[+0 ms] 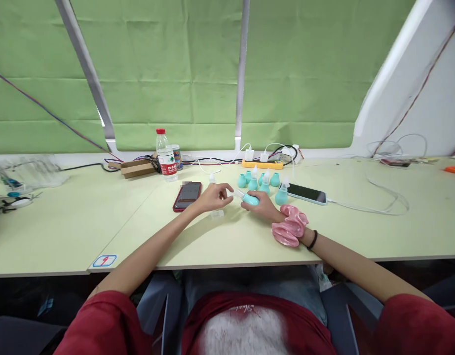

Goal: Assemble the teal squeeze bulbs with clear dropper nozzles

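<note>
Red phone flat on pale green table, just left of hands. Left hand fingers curled, pinching clear tip of teal bulb. Bulb small, rounded, lying sideways just above tabletop. Right hand wrapped around bulb body. Pink scrunchie on right wrist. More teal bulbs upright behind; black phone right, cable attached.

Right hand covers most of the teal bulb – only top and pale tip show. Left hand fingertips at the tip; grip on it too small to tell. Red phone screen blurred. Bottle label unreadable. Clutter at left edge cut off – contents unclear. Pink scrunchie hides the right wrist.
</note>
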Tool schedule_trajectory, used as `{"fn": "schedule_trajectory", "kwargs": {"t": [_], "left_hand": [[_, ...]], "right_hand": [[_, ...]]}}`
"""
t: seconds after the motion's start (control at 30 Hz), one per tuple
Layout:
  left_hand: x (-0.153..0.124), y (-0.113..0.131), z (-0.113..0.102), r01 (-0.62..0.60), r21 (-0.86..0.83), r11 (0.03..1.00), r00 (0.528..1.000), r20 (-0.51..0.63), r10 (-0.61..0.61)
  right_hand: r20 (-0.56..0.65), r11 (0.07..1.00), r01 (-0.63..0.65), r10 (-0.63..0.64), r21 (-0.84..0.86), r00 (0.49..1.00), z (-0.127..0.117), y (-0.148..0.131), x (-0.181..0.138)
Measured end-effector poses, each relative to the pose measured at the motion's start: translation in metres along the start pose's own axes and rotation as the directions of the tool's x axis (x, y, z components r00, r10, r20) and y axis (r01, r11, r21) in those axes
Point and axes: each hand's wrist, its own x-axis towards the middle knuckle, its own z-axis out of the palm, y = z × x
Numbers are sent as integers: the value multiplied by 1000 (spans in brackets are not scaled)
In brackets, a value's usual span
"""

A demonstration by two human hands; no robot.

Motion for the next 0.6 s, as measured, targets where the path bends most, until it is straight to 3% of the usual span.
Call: {"fn": "schedule_trajectory", "kwargs": {"t": [0.1, 0.2, 0.3, 0.6], "left_hand": [[0, -5, -9, -12, 151, 989, 988, 156, -12], [0, -8, -17, -11, 189, 982, 924, 377, -62], [-1, -11, -16, 14, 178, 984, 867, 489, -101], [1, -18, 3, -17, 61, 998, 964, 267, 0]], "right_hand": [[-56, 997, -20, 16, -81, 998, 2, 6, 2], [-84, 988, -17, 5, -152, 996, 3, 10, 4], [-105, 982, -10, -10, -188, 994, 3, 11, 3], [-118, 986, 43, -62, -159, 991, 3, 8, 2]]}}
